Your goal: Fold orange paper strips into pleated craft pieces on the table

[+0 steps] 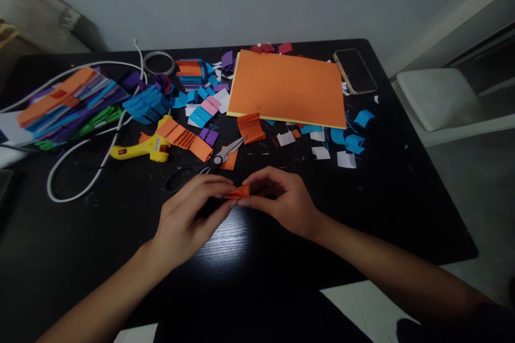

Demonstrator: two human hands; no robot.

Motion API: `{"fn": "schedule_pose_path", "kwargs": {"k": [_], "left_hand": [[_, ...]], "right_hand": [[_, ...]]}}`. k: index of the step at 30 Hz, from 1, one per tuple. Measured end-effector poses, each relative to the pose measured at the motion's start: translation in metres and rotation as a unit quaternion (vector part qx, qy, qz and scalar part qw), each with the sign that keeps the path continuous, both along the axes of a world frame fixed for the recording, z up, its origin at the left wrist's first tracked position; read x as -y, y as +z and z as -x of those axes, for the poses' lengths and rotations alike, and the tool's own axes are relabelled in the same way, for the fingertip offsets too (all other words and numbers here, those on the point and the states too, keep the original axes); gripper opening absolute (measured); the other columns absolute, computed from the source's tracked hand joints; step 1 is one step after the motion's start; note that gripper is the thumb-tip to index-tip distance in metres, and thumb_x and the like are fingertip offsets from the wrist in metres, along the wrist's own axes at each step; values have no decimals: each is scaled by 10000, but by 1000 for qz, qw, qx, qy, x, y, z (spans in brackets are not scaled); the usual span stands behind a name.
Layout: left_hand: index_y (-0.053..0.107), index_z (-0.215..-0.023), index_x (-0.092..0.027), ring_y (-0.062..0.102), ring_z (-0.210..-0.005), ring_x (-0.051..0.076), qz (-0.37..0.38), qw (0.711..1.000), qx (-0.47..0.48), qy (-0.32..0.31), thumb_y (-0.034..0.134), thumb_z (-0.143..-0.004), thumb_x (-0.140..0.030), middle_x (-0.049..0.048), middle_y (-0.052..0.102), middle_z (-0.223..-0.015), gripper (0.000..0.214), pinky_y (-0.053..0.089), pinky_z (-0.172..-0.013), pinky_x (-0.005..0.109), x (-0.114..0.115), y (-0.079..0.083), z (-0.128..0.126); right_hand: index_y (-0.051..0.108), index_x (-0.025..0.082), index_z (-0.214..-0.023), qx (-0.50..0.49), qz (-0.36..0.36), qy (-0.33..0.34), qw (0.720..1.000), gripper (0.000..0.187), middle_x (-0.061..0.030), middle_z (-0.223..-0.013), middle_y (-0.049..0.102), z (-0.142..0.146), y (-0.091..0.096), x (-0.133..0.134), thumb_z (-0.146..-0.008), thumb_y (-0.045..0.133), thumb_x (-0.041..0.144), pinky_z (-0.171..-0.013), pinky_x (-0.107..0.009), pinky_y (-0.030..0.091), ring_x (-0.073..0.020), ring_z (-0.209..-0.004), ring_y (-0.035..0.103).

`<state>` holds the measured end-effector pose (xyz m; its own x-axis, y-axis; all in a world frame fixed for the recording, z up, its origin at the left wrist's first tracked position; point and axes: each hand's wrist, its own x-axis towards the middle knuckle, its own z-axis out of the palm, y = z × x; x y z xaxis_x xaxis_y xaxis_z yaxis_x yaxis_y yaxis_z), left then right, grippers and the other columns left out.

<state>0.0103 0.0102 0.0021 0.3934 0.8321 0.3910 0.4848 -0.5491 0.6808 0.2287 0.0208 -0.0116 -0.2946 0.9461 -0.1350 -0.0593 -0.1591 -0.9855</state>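
Note:
Between both hands, above the near middle of the black table, is a small folded piece of orange paper (240,192). My left hand (192,209) pinches its left end with thumb and fingers. Its right end is gripped by the thumb and fingertips of my right hand (279,198). Just beyond the left hand lie scissors (219,159) with black handles, blades apart and pointing to the far right. A creased orange paper piece (251,127) sits near the blade tips, and another flat orange scrap (229,158) is partly under the scissors.
A large orange sheet stack (287,88) lies at the back, with a phone (354,71) to its right. Leftward are a yellow glue gun (155,149), a white cable (76,198), a tape roll (159,63) and folded paper bundles (72,102). Blue and white scraps (346,159) litter the right.

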Motion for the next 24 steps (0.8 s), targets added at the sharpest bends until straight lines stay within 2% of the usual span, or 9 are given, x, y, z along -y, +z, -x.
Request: {"fn": "schedule_pose_path", "kwargs": {"k": [5,11,17,24], "left_hand": [[641,-1057,-187,771,-903,150,60,998,13,5,711,-944,-130,47,775,-998,145,631,-795,245,4,-2,1],[657,-1097,-191,754,-743,127,115,992,48,31,748,-919,-183,11,773,-881,199,635,-683,213,4,-2,-3],[657,-1104,-194,747,-732,104,152,985,81,15,730,-926,-144,-6,763,-853,199,623,-673,179,3,0,-6],[645,-1136,-212,706,-715,88,144,986,78,42,738,-905,-139,-33,704,-818,259,594,-669,167,5,0,-5]], "right_hand": [[757,213,-877,47,-51,5,998,221,-24,-903,763,0,2,0,-799,898,365,-739,-282,602,-174,-832,738],[773,212,-935,67,-68,31,995,180,-23,-882,793,0,2,3,-875,820,375,-723,-289,593,-173,-788,741],[782,206,-912,76,-42,43,995,151,-30,-867,795,0,6,3,-883,783,354,-707,-295,578,-177,-769,734],[761,187,-836,79,-10,71,994,152,-6,-753,724,-1,9,1,-877,755,333,-594,-248,497,-140,-671,650]]}}
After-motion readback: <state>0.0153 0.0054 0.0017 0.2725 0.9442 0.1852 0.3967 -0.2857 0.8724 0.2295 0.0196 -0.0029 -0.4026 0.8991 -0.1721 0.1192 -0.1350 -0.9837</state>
